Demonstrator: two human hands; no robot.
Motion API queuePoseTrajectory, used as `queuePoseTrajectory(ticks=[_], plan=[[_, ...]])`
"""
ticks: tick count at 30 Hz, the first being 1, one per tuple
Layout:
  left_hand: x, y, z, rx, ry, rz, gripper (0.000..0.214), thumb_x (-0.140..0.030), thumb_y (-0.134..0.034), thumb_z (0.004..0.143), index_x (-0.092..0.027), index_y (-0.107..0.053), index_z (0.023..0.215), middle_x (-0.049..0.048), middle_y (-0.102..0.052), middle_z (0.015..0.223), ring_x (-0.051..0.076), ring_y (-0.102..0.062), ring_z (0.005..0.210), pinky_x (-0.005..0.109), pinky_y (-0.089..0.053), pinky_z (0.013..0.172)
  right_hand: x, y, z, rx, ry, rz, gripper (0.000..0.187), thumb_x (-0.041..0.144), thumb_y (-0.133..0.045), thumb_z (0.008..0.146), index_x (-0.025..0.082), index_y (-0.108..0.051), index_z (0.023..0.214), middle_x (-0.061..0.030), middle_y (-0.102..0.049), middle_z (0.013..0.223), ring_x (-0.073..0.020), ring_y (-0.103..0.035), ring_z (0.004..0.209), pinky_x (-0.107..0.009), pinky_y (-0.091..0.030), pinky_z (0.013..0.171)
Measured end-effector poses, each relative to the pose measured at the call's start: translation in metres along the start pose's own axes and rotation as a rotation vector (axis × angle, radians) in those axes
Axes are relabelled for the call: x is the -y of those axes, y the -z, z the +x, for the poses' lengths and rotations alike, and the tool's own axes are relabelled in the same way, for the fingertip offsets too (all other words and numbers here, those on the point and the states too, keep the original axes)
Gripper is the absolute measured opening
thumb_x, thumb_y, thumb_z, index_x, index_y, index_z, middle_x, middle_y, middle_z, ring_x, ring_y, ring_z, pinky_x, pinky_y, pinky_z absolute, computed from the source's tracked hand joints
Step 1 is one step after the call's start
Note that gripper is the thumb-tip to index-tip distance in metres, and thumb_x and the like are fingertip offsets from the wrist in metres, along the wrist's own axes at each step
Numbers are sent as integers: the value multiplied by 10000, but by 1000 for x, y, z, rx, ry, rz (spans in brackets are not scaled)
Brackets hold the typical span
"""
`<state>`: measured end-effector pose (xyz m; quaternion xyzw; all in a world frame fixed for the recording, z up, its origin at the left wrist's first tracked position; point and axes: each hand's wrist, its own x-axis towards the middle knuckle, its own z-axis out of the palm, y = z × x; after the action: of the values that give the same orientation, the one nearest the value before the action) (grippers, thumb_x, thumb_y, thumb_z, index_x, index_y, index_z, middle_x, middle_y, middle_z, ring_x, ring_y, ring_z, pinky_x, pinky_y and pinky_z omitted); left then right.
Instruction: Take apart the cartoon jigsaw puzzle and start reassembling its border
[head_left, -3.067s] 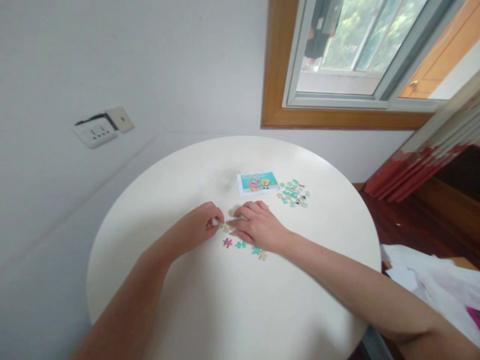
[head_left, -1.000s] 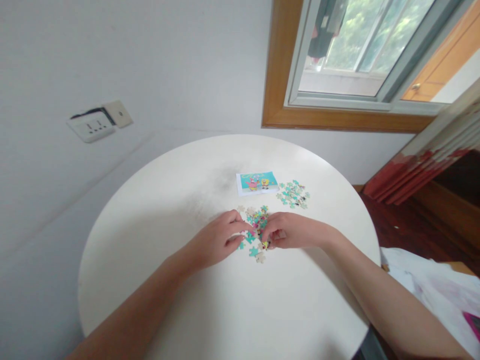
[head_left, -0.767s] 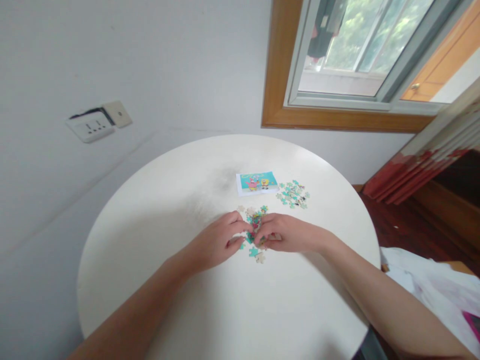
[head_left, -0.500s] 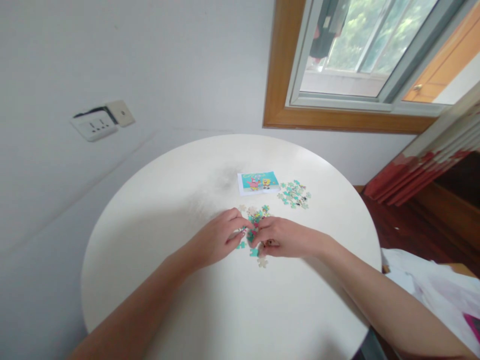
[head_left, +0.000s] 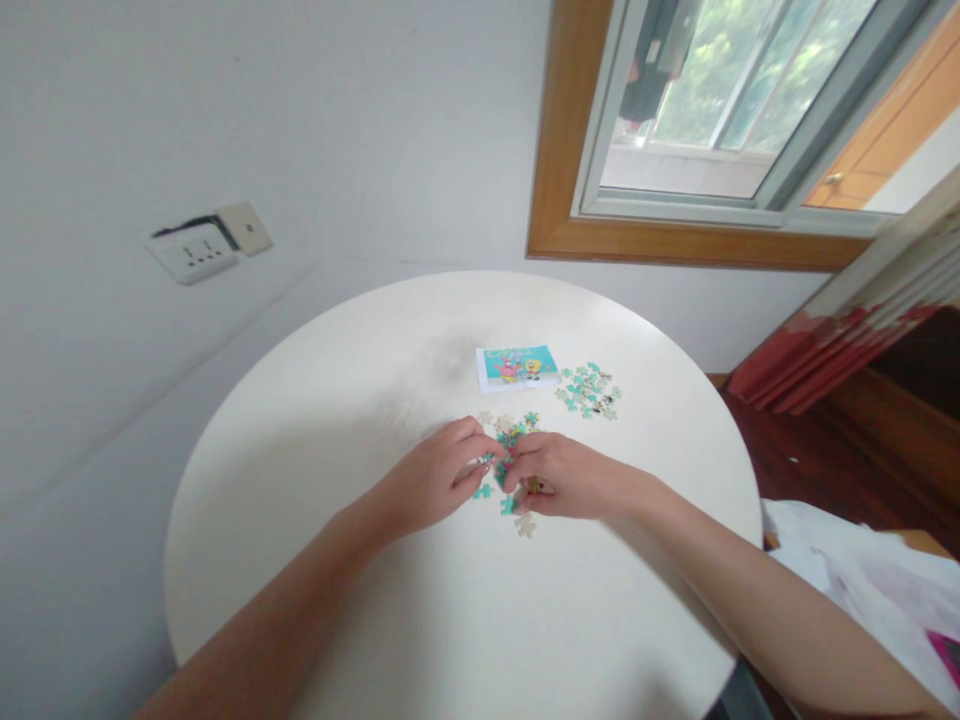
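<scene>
A pile of small jigsaw puzzle pieces (head_left: 508, 506), turquoise, cream and some with pink and yellow, lies on the white round table under both hands. From the left, my left hand (head_left: 442, 470) reaches in with curled fingers, its fingertips closed on a puzzle piece at the pile's edge. Opposite it, my right hand (head_left: 562, 474) bends its fingers down around a puzzle piece, partly hidden by the fingers. The fingertips of the two hands almost meet over the pile. A cream piece (head_left: 526, 525) lies below my right hand.
Behind the hands lies a turquoise picture card (head_left: 519, 368) with cartoon figures. A second group of loose pieces (head_left: 589, 390) is to its right. The table (head_left: 480, 620) touches the wall near a window. White papers (head_left: 855, 580) sit beyond its right edge.
My right hand's fingers have shifted very slightly over the pieces. Both hands otherwise stay in the same place, and the pile looks the same.
</scene>
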<state>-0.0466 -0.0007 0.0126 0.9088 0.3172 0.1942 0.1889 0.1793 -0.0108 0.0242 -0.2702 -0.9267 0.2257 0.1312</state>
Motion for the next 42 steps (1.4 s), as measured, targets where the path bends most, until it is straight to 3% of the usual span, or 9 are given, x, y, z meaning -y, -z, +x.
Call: queuePoseTrajectory(ticks=[13, 23, 27, 33, 36, 42], plan=[[-1, 0, 1, 3, 7, 14, 241, -130, -466, 880, -190, -615, 1059, 57, -530, 954, 181, -516, 907, 284, -435, 805, 4, 1, 2, -17, -41, 128, 188, 68, -647, 724, 162, -647, 887, -39, -586, 867, -133, -562, 799, -250, -454, 757], [1, -1, 1, -2, 2, 8, 218, -164, -466, 900, -191, -604, 1067, 62, -533, 965, 181, -523, 914, 277, -435, 804, 7, -8, 2, 14, -90, 345, 146, 65, -605, 747, 157, -609, 860, -1, -603, 799, -80, -523, 653, -185, -418, 612], [2, -1, -1, -4, 4, 16, 240, -124, -470, 877, -196, -600, 1065, 58, -532, 972, 181, -525, 917, 280, -434, 813, -14, 8, -4, -81, -168, 406, 166, 125, -585, 787, 167, -642, 937, -12, -653, 847, -97, -563, 724, -197, -428, 643], [4, -2, -1, -18, 3, 3, 262, -125, -458, 883, -204, -588, 1096, 67, -543, 1022, 184, -535, 957, 286, -438, 840, -75, 43, -30, -372, -490, 146, 148, 180, -550, 770, 157, -680, 837, -14, -630, 716, -114, -518, 644, -237, -398, 616], [4, -2, -1, -22, 2, 1, 262, -135, -456, 887, -203, -592, 1100, 72, -548, 1026, 184, -540, 958, 285, -443, 839, -96, 49, -42, -401, -642, 104, 184, 237, -554, 781, 165, -706, 854, -38, -653, 725, -135, -518, 619, -262, -393, 585], [2, 0, -1, -29, 2, -7, 265, -131, -461, 877, -203, -604, 1088, 68, -555, 1011, 183, -545, 937, 290, -451, 836, -106, 49, -48, -414, -610, -104, 178, 217, -596, 753, 199, -743, 852, -58, -657, 835, -151, -536, 686, -274, -417, 655]])
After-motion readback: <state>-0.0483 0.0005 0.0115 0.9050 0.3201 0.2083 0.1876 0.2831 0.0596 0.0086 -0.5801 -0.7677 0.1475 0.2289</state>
